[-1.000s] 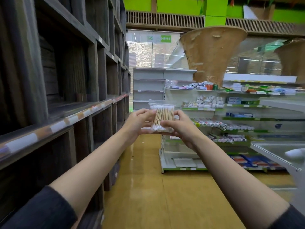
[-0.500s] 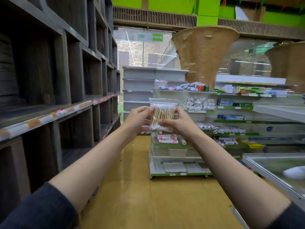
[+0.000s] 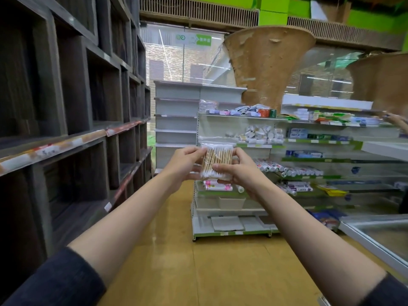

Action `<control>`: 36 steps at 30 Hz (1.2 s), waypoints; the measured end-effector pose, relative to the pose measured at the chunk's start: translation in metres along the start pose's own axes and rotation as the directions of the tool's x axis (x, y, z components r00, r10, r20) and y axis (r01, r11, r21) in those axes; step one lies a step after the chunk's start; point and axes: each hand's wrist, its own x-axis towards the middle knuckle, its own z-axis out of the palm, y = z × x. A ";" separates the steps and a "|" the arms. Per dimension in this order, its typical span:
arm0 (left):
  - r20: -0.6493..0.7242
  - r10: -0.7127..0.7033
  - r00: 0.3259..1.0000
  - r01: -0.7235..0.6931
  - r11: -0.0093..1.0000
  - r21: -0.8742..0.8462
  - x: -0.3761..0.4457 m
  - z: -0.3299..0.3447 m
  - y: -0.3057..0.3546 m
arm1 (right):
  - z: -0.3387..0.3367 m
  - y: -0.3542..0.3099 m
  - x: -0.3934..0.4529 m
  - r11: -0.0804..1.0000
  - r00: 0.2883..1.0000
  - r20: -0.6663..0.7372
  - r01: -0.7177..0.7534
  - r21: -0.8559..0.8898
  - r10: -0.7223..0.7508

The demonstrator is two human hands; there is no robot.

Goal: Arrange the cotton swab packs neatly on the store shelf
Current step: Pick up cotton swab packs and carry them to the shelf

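Observation:
A clear plastic pack of wooden cotton swabs (image 3: 218,159) is held upright in the air at arm's length, in the middle of the aisle. My left hand (image 3: 182,165) grips its left edge with fingers curled round it. My right hand (image 3: 239,171) pinches its right side and lower edge. Straight behind the pack stands the white store shelf (image 3: 234,209), with small boxes and tubes on its tiers.
A dark wooden shelving unit (image 3: 72,138) with price strips runs along the left. A glass-topped case (image 3: 375,235) sits at the lower right. Another person's hand (image 3: 397,120) reaches onto the far right shelf. Tan floor (image 3: 176,250) lies ahead.
The view has turned rightward and moved along the aisle, so the white shelf is nearer and the glass case has come into view. Both hands keep their hold on the pack.

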 end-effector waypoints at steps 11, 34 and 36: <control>0.080 -0.022 0.997 0.025 0.999 -0.035 0.133 -0.056 -0.028 | 0.029 0.022 0.130 0.998 0.989 -0.151 -0.005 -0.069 -0.006; 0.095 -0.067 0.993 0.080 0.986 -0.146 0.302 -0.109 -0.139 | 0.077 0.121 0.318 0.978 1.000 0.002 0.027 -0.208 -0.027; 0.077 -0.089 0.993 0.106 0.963 -0.250 0.322 -0.112 -0.143 | 0.070 0.127 0.339 0.985 0.999 -0.025 0.044 -0.166 -0.049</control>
